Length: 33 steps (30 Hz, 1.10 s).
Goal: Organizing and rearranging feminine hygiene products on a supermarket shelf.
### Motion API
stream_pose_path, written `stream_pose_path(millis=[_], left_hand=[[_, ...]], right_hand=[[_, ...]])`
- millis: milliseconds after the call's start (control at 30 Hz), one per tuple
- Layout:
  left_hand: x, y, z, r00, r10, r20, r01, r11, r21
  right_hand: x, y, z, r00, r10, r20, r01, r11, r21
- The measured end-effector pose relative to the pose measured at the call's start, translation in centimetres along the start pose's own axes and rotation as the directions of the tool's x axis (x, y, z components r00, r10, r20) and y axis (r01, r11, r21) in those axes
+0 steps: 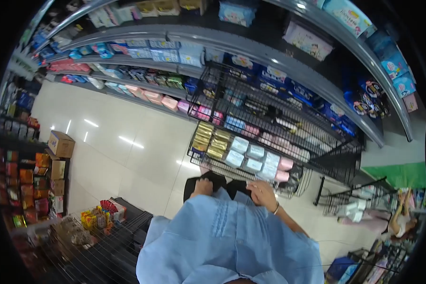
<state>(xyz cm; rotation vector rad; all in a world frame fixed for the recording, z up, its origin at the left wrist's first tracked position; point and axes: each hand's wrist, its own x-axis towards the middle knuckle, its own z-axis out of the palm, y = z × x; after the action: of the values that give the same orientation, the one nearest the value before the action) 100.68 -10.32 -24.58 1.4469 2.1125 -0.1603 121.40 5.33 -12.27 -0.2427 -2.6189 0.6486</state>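
My left hand [203, 186] lies low over my black legwear, its fingers bent down and partly hidden. Nothing shows in it. My right hand [261, 194], with a band at the wrist, hangs by the front of my light blue shirt [243, 230]; its fingers are loosely curved and hold nothing visible. Just beyond both hands is the low tier of a black wire rack [220, 163]. On it sit gold packs [219, 142], white-and-blue packs [235, 158], and pink packs [285, 163] at the right end.
Long shelves [184, 35] of packaged goods curve across the top. Pale tiled floor [127, 152] spreads to the left. Cartons [61, 144] stand by a snack shelf [25, 181]. A wire stand [92, 241] is at lower left. Another person [399, 222] is at the right near a wire basket [337, 206].
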Motion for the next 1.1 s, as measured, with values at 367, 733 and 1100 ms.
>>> stream_pose_path(millis=[367, 733, 1100], left_hand=[[-12.6, 1.4, 7.3, 0.933, -0.17, -0.317, 0.002, 0.884, -0.468], [-14.7, -5.7, 3.3, 0.869, -0.107, -0.484, -0.208, 0.807, -0.553], [-15.9, -13.7, 5.6, 0.883, -0.354, -0.308, 0.054, 0.729, -0.683]], right_hand=[[-6.5, -4.2, 9.2, 0.929, 0.092, 0.359, -0.279, 0.81, 0.516], [-10.2, 0.9, 21.0, 0.613, 0.624, 0.484, -0.759, 0.635, 0.142], [-1.4, 1.3, 29.3, 0.647, 0.663, 0.376, -0.747, 0.65, 0.139]])
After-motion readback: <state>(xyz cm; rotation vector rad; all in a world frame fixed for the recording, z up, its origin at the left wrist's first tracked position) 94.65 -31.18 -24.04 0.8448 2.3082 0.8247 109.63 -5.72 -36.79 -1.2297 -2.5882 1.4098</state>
